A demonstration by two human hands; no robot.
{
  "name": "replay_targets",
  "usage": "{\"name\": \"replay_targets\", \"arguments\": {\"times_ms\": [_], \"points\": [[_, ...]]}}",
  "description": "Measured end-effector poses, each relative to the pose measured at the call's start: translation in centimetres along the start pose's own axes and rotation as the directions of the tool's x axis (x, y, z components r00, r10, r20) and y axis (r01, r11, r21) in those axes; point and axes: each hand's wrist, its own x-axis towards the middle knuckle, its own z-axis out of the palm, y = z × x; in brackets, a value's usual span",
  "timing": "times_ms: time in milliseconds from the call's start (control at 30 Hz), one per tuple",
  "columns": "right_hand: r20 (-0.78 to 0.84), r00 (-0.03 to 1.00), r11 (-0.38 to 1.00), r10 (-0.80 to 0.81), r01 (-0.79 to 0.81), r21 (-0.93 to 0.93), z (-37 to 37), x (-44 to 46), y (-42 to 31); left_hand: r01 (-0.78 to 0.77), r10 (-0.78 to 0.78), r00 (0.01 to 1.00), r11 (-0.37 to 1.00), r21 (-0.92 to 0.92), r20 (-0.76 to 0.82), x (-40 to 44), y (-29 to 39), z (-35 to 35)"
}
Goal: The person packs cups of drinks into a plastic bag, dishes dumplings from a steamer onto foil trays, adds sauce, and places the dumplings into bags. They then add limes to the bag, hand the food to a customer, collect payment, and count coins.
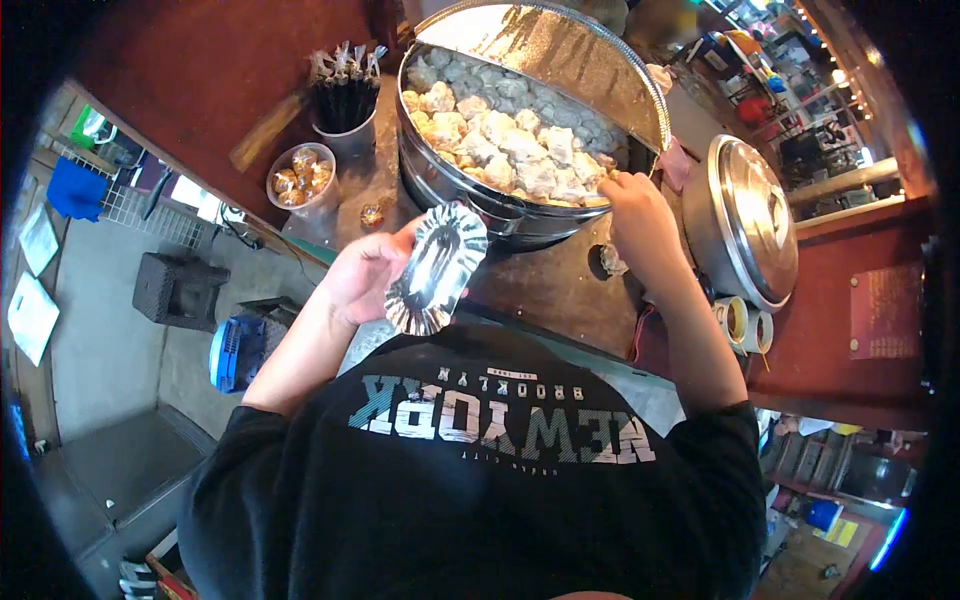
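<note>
An oval silver foil tray (437,270) with a pleated rim rests in my left hand (372,275), its inside facing up and nothing in it. In front stands a large round metal pot (450,185) heaped with pale, lumpy dumplings (520,150), some yellowish at the left. My right hand (637,205) is at the pot's right rim, fingers bent together near the dumplings; what they hold, if anything, is hidden. A shiny metal lid (560,50) stands tilted over the pot's far side.
At the left are a tub of small round golden items (302,178) and a cup of dark wrapped sticks (345,115). A lidded metal pot (755,215) stands at the right, near rolls of tape (735,322). A small crumpled item (612,261) lies on the counter (550,295).
</note>
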Motion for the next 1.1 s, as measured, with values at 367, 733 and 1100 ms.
{"name": "replay_targets", "arguments": {"times_ms": [367,733,1100], "points": [[0.226,0.927,0.610,0.301,-0.369,0.701,-0.5,0.8,11.8,-0.159,0.209,0.933,0.969,0.187,-0.294,5.2,-1.4,4.1],[0.006,0.993,0.990,-0.114,0.113,0.090,0.5,0.2,4.1,-0.265,0.363,0.831,0.924,0.275,-0.422,6.1,-3.0,5.0],[0.276,0.958,0.311,0.081,-0.287,0.906,-0.8,2.1,11.8,-0.232,0.323,0.839,0.941,0.248,-0.439,8.2,-2.7,5.1]]}}
